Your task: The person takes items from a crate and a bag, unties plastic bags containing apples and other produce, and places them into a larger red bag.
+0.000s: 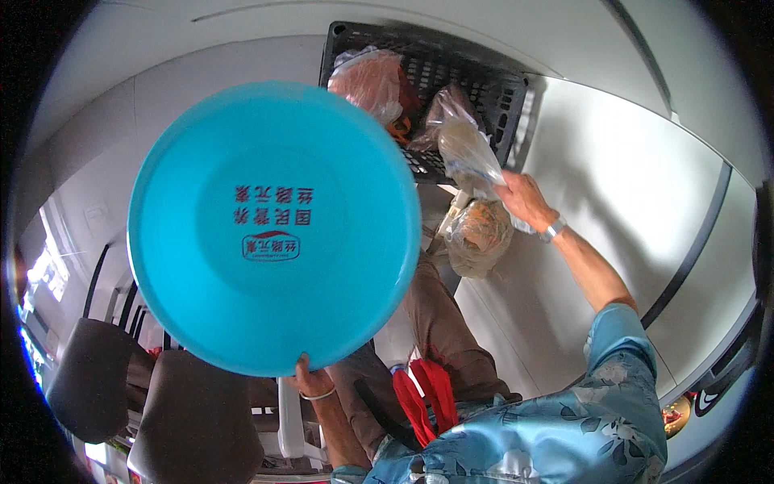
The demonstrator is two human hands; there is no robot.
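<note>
A large round turquoise plastic basin (275, 230) with dark lettering at its centre fills the left middle of the view. My left hand (311, 380) grips its near rim, thumb over the edge. To the right, my right hand (527, 196) is closed on a clear plastic bag (465, 151) with something pale brown inside. That bag lies over the near edge of a black plastic crate (514, 115). Inside the crate are a bag with reddish contents (369, 81) and another bagged item (447, 106). Another clear bag with orange-brown contents (481, 236) is just below my right hand.
Grey-brown chairs (196, 417) stand at the lower left. A white panel surface (611, 181) extends on the right, crossed by a dark strip (692, 260). Red straps (426, 396) hang in front of my body, near my brown-trousered legs.
</note>
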